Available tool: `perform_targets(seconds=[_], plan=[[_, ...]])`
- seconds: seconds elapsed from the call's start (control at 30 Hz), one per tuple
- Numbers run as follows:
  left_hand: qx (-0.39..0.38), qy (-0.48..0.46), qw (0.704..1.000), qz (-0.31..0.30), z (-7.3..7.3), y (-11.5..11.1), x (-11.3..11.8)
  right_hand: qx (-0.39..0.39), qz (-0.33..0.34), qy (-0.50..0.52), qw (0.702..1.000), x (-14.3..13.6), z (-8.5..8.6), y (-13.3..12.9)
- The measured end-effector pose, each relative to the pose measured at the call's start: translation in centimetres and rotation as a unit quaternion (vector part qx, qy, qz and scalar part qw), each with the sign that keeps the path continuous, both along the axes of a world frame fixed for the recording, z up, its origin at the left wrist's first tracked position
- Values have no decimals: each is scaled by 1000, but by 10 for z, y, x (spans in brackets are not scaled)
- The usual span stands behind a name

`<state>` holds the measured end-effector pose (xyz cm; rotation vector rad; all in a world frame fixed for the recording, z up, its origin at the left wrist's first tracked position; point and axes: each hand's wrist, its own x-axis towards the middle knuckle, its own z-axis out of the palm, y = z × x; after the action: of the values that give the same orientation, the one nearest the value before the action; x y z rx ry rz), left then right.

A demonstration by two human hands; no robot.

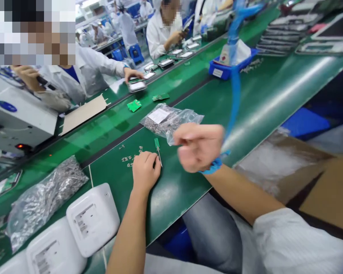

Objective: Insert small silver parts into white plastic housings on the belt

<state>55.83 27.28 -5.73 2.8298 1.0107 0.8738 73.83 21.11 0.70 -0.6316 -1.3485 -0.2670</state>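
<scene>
My left hand [145,169] rests low on the green bench, fingers curled down and their tips hidden behind the knuckles. Just beyond its fingers lie several small metal clips [126,158]. A screwdriver [157,144] with a green handle and thin shaft lies close to its thumb side. Raised above the bench, my right hand [200,146] is blurred by motion, its fingers bent inward; anything inside them cannot be made out. A blue wrist strap [215,166] circles that wrist. Behind this hand is a clear bag [168,120] of small metal parts with a white label.
White plastic housings [93,219] and another bag of metal parts [50,198] are at left. Green circuit boards [134,105] lie on the line, across from a co-worker's hand [133,75]. A blue bin [221,70] and a hanging blue cord [234,99] are at right.
</scene>
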Motion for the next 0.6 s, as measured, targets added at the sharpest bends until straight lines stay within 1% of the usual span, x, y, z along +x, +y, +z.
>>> perform_targets(seconds=[0.03, 0.07, 0.1, 0.13, 0.17, 0.2, 0.23, 0.27, 0.3, 0.33, 0.37, 0.4, 0.47, 0.53, 0.6], plan=[[-1, 26, 1000, -16, 0, 0, 1, 1, -46, 51, 998, 8, -7, -11], [-3, 47, 998, -32, 0, 1, 1, -23, -102, 71, 992, 17, -16, -21], [-8, 65, 997, -48, 0, 1, 2, -74, -159, 48, 983, 26, -24, -28], [-13, 77, 995, -62, 0, 2, 2, -147, -205, -14, 967, 35, -32, -31], [-17, 86, 994, -72, 1, 2, 3, -228, -231, -105, 940, 44, -38, -31], [-21, 91, 993, -78, 1, 2, 3, -300, -235, -202, 902, 52, -42, -27], [-26, 94, 992, -83, 2, 2, 3, -350, -225, -285, 863, 58, -43, -18], [-30, 93, 991, -88, 2, 1, 2, -393, -209, -344, 827, 63, -43, -7], [-35, 91, 991, -92, 3, 0, 2, -433, -197, -379, 794, 67, -42, 6], [-41, 89, 991, -96, 5, -1, 2, -470, -193, -393, 767, 68, -40, 21], [-48, 87, 990, -99, 6, -3, 1, -500, -195, -393, 747, 67, -40, 35], [-55, 87, 990, -101, 7, -5, 1, -522, -201, -383, 735, 64, -40, 49], [-69, 92, 989, -97, 8, -8, 0, -540, -217, -359, 729, 57, -42, 68], [-77, 103, 988, -89, 8, -9, 0, -544, -223, -355, 727, 51, -48, 76], [-79, 116, 987, -79, 7, -9, 0, -546, -225, -356, 724, 50, -53, 74]])
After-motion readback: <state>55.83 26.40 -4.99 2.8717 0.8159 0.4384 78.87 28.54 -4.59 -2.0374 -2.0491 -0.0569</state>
